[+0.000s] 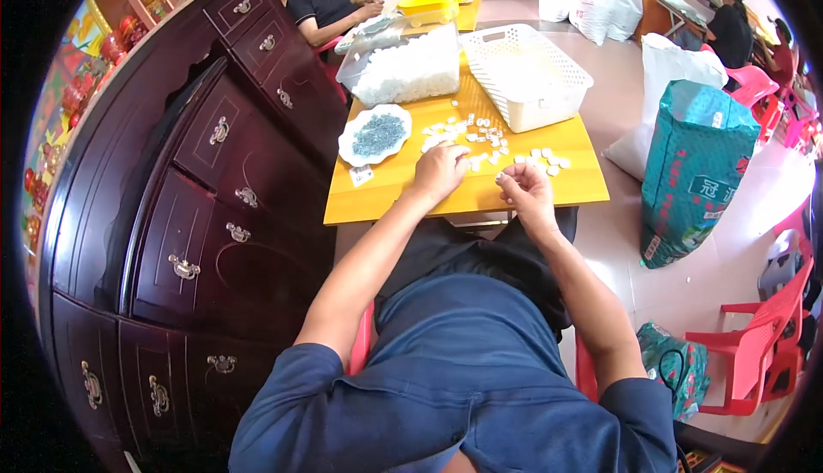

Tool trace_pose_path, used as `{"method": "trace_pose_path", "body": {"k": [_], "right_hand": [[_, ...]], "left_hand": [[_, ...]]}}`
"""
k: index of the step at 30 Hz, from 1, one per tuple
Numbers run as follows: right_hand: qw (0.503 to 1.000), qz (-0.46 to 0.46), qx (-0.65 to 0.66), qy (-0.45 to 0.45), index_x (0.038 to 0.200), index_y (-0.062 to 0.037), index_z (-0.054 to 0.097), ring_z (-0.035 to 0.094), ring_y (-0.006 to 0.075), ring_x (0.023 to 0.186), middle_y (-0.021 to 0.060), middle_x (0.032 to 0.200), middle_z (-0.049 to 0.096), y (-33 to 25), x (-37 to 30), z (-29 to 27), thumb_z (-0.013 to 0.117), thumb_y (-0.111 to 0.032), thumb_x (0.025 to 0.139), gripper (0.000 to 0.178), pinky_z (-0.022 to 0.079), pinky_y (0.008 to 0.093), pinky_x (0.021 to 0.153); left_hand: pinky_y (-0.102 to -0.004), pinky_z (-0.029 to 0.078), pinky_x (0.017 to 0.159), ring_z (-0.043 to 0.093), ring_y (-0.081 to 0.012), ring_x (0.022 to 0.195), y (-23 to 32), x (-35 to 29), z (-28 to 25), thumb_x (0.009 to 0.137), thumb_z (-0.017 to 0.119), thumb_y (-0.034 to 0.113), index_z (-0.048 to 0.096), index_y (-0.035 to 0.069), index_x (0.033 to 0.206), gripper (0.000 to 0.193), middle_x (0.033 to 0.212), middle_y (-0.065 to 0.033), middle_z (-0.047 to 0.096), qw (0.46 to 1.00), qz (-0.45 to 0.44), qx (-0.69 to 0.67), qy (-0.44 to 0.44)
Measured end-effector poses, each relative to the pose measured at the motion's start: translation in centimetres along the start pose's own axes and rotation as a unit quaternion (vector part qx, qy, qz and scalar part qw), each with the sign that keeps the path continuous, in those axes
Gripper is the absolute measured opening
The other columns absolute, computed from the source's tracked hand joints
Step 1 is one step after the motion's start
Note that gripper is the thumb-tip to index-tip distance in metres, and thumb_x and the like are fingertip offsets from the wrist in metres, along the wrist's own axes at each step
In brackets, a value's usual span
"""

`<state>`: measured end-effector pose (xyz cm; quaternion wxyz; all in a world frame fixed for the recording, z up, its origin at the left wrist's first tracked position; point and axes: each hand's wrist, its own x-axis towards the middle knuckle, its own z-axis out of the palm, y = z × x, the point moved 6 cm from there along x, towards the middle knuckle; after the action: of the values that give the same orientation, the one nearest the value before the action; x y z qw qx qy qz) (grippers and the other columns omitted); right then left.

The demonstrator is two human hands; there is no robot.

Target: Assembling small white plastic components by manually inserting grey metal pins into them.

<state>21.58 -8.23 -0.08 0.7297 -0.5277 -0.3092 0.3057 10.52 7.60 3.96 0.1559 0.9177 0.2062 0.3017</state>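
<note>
My right hand point(529, 192) is at the near edge of the yellow table point(390, 203), thumb and fingertips pinching a small white piece point(500, 178). To its left, my left hand point(440, 171) rests low over the tabletop, its fingers curled in; whatever they hold is hidden. Several small white pieces point(485, 137) lie scattered beyond both hands, and rounder white pieces point(550, 161) sit in a group on the right. A scalloped white plate point(346, 146) heaped with tiny blue-grey parts point(379, 134) stands left of my left hand, with a small white packet point(361, 176) in front.
Behind the pieces stand a clear bin point(347, 74) full of white parts and a perforated white basket point(544, 109). A dark wooden cabinet point(283, 207) borders the left. A co-worker point(321, 2) sits across. Right are a green sack point(694, 173) and a red chair point(759, 344).
</note>
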Motion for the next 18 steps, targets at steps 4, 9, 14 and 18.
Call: {"method": "trace_pose_path", "body": {"k": [4, 9, 14, 18], "right_hand": [[1.0, 0.007, 0.006, 0.014, 0.097, -0.0044, 0.064, 0.058, 0.0069, 0.068, -0.0015, 0.08, 0.064, 0.3, 0.3, -0.4, 0.071, -0.012, 0.092, 0.012, 0.049, 0.0214, 0.064], [1.0, -0.006, -0.015, 0.016, 0.098, -0.0029, 0.064, 0.06, 0.008, 0.068, -0.0004, 0.082, 0.065, 0.2, 0.6, -0.8, 0.071, -0.012, 0.091, 0.013, 0.049, 0.0219, 0.063], [1.0, -0.006, -0.001, 0.011, 0.098, -0.0027, 0.065, 0.06, 0.0086, 0.066, 0.0012, 0.083, 0.065, 0.5, 0.8, -0.6, 0.072, -0.012, 0.091, 0.014, 0.049, 0.0217, 0.06], [1.0, 0.004, 0.009, 0.009, 0.097, -0.0038, 0.064, 0.059, 0.0084, 0.065, 0.0003, 0.081, 0.064, 0.7, 0.6, -0.5, 0.073, -0.012, 0.09, 0.014, 0.047, 0.0217, 0.059]], "left_hand": [[-0.044, 0.054, 0.079, 0.069, -0.032, 0.088, 0.0, 1.3, 1.3, 0.086, 0.068, 0.022, 0.076, 0.008, 0.095, 0.018, 0.094, -0.0141, 0.072, 0.998, -0.002, 0.05, -0.05], [-0.0453, 0.054, 0.077, 0.069, -0.0324, 0.086, -0.3, 2.0, 2.3, 0.087, 0.068, 0.028, 0.077, 0.013, 0.091, 0.018, 0.09, -0.0115, 0.071, 0.991, 0.007, 0.086, -0.099], [-0.0449, 0.055, 0.074, 0.069, -0.0323, 0.083, 0.0, 2.1, 2.5, 0.088, 0.065, 0.024, 0.076, 0.011, 0.083, 0.018, 0.087, -0.0103, 0.071, 0.989, 0.038, 0.122, -0.073], [-0.0408, 0.054, 0.064, 0.07, -0.0269, 0.07, -0.1, 1.9, 0.5, 0.089, 0.063, 0.021, 0.075, 0.007, 0.084, 0.019, 0.078, -0.0106, 0.072, 1.0, 0.006, 0.025, 0.005]]}}
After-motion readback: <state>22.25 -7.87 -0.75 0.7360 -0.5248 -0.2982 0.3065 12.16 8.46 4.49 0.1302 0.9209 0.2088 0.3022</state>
